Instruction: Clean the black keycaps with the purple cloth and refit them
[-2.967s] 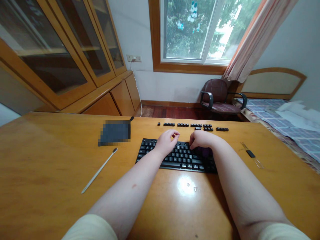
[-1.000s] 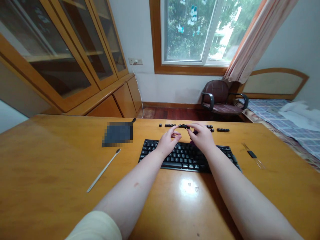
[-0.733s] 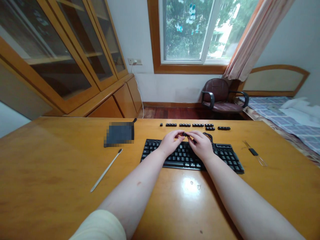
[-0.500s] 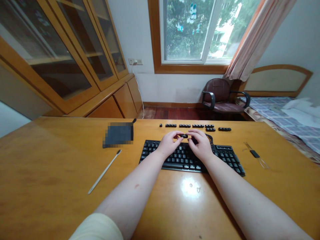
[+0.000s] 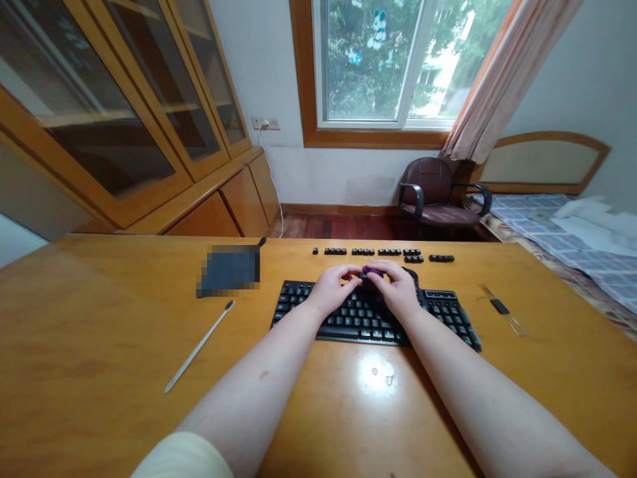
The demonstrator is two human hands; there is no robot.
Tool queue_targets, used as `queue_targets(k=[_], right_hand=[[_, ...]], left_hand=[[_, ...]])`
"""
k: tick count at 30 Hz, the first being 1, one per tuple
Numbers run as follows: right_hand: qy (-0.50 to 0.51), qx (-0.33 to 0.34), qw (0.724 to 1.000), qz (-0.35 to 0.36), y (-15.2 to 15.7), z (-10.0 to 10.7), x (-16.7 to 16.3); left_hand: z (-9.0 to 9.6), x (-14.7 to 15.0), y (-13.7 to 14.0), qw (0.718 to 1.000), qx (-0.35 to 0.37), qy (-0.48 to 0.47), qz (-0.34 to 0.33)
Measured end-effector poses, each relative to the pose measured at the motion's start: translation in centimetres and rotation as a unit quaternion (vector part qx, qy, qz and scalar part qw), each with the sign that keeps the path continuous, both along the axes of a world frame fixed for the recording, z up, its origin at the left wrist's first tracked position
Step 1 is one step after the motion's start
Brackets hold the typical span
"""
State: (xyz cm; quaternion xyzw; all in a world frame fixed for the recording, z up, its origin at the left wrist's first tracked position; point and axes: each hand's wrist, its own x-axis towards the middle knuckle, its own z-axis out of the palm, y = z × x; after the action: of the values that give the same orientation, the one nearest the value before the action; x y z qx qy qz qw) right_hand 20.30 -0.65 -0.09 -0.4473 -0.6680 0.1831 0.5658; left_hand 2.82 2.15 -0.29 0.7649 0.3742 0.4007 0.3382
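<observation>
My left hand (image 5: 336, 289) is closed in a pinch on a small black keycap (image 5: 363, 276) above the back of a black keyboard (image 5: 343, 330). Facing it, my right hand (image 5: 398, 289) has its fingers closed on a soft-looking purple thing (image 5: 371, 270), perhaps a cloth, which meets the keycap. Most of the purple thing is hidden by the fingers. Behind the keyboard, loose black keycaps (image 5: 335, 251) lie in a row of small groups. The keyboard's cable (image 5: 411, 273) is bunched behind my right hand.
On the left lie a dark pixelated pouch (image 5: 231, 271) and a long white stick with a dark-bristled tip (image 5: 199, 346). A wire keycap puller (image 5: 500, 307) rests to the right. Beyond the table's far edge stands a chair (image 5: 432, 192).
A purple thing now shows at my right fingertips, against the keycap; earlier only the black keycap was visible between my hands. The view has shifted slightly.
</observation>
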Motion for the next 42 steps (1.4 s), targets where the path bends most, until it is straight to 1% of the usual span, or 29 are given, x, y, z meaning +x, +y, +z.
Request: queue_targets(k=[2,3,7,8,10,12,14,17,19,22,24,25,26,28,30,31,33,37,40,42], right_hand=[[-0.005,-0.019,0.998,0.059,-0.1,0.0,0.0],[0.001,-0.031,0.997,0.072,-0.1,-0.1,0.0],[0.088,-0.088,0.991,0.055,0.2,-0.8,-0.3],[0.109,-0.09,0.989,0.053,0.3,-1.0,-0.4],[0.125,-0.072,0.988,0.062,0.4,-1.1,-0.6],[0.103,-0.047,0.991,0.069,0.4,-0.9,-0.6],[0.059,-0.038,0.995,0.068,0.3,-0.4,-0.5],[-0.013,-0.034,0.999,0.035,0.2,0.1,-0.3],[-0.032,-0.038,0.999,-0.003,0.3,0.0,-0.2],[-0.011,-0.053,0.996,-0.074,0.6,-0.8,-0.2],[0.036,-0.084,0.991,-0.095,0.7,-1.2,-0.3],[0.067,-0.106,0.988,-0.085,0.7,-1.3,-0.4],[0.1,-0.132,0.984,-0.06,0.6,-1.3,-0.4],[0.165,-0.179,0.97,0.018,0.4,-1.1,-0.6],[0.204,-0.212,0.952,0.085,0.3,-0.7,-0.7],[0.208,-0.224,0.947,0.102,0.3,-0.5,-0.7],[0.194,-0.235,0.947,0.103,0.5,-0.5,-0.7],[0.118,-0.227,0.964,0.066,1.0,-1.2,-0.6],[0.03,-0.185,0.982,0.025,1.0,-1.5,-0.4],[-0.022,-0.147,0.989,0.018,0.8,-1.4,-0.4]], left_hand=[[-0.1,0.0,0.1,1.0,-0.005,-0.002,0.003],[-0.1,0.0,0.1,1.0,-0.007,-0.002,0.004],[0.0,0.0,0.1,1.0,-0.007,0.005,0.008],[0.0,0.0,0.1,1.0,-0.006,0.007,0.011],[0.0,0.0,0.1,1.0,-0.002,0.009,0.019],[0.0,0.0,0.1,1.0,0.003,0.009,0.03],[0.0,-0.1,0.1,0.999,0.006,0.005,0.041],[0.0,-0.1,0.2,0.999,0.004,-0.004,0.053],[0.0,0.0,0.2,0.999,0.004,-0.006,0.05],[-0.2,0.0,0.2,0.999,0.012,-0.001,0.043],[-0.4,0.0,0.2,0.999,0.018,0.011,0.042],[-0.4,0.0,0.2,0.999,0.02,0.018,0.04],[-0.4,0.0,0.2,0.999,0.022,0.024,0.039],[-0.4,-0.1,0.3,0.999,0.022,0.027,0.042],[-0.5,-0.1,0.3,0.998,0.022,0.022,0.053],[-0.5,-0.1,0.3,0.998,0.02,0.017,0.059],[-0.5,-0.1,0.4,0.998,0.015,0.011,0.064],[-0.4,-0.1,0.4,0.998,0.006,0.009,0.056],[-0.3,-0.2,0.4,0.999,0.008,0.012,0.045],[-0.3,-0.2,0.4,0.999,0.007,0.015,0.038]])
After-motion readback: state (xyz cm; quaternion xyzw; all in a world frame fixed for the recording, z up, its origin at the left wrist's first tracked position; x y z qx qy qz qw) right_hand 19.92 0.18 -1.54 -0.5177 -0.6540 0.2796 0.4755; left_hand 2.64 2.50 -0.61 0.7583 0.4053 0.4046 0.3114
